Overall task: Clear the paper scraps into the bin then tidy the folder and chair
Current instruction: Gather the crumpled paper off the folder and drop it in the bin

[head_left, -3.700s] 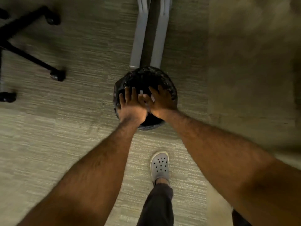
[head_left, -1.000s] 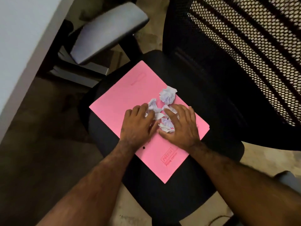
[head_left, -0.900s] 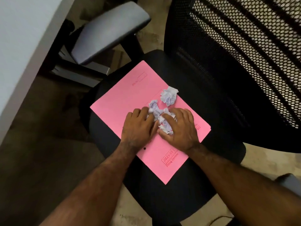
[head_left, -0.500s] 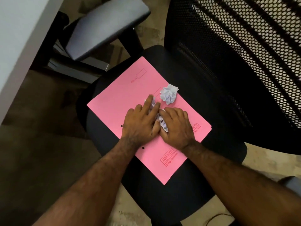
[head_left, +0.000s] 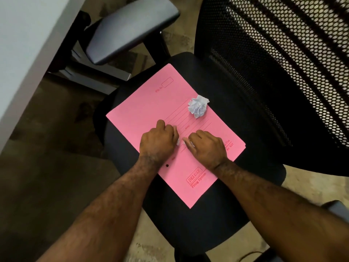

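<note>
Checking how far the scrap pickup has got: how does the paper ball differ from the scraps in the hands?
The paper ball lies free and in full view on the folder. The scraps are enclosed by the left hand and right hand, only slivers showing. Both are crumpled white paper.

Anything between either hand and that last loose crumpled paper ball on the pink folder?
Nothing visible. The crumpled white paper ball lies alone on the pink card folder, beyond the left hand and right hand, both closed on small scraps; only bare folder lies between.
</note>
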Motion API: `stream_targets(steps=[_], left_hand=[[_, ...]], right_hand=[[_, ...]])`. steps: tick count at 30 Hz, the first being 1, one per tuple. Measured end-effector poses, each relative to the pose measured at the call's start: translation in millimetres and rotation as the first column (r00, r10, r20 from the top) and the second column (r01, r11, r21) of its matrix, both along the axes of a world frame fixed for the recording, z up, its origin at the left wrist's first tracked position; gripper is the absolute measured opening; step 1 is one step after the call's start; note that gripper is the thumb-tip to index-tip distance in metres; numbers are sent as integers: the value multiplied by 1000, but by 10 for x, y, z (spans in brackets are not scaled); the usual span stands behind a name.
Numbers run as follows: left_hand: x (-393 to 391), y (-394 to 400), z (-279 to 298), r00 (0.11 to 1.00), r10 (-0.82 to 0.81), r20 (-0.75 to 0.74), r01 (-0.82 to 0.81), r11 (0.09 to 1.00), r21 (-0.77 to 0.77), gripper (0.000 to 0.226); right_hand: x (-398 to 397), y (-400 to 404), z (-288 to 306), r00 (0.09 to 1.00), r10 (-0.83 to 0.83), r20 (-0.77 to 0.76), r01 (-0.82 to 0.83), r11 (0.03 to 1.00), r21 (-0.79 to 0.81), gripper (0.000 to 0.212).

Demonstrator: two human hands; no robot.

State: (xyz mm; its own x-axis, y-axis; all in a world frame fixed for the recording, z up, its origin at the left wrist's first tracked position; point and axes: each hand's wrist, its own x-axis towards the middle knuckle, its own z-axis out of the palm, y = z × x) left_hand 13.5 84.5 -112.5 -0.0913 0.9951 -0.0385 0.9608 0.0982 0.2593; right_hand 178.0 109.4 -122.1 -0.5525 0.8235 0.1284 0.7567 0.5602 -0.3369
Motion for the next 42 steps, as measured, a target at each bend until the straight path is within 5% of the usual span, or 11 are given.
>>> stream_targets(steps=[5,9,12,19,23,35,42], left_hand=[[-47,-109,122,956,252,147,-252,968,-23,47],[-107,-330,306,709,532,462,-592,806,-20,46],[-194,-664,439,517,605,605,-732,679,-54,47],[-704,-2201,597,422,682,598,-885,452,109,36],[-1043,-3408,592,265,767,584,-958,277,71,38],[-1417,-7203,87,-221,850,478,-966,-259,12,37],[-1390,-8747,-542,-374,871,319,-891,-433,136,36]], right_hand=[[-94,-107,187,954,-282,-102,263,950,-167,26],[-291,-356,350,857,-462,-228,406,878,-253,28],[-550,-645,484,874,-376,-307,319,922,-220,26],[-1380,-1752,707,928,-58,-367,-15,981,-195,33],[-1872,-2771,762,902,132,-412,-229,954,-195,31],[-2736,-6193,81,752,490,-440,-644,686,-338,35],[-3001,-7612,-557,676,601,-426,-735,515,-440,35]])
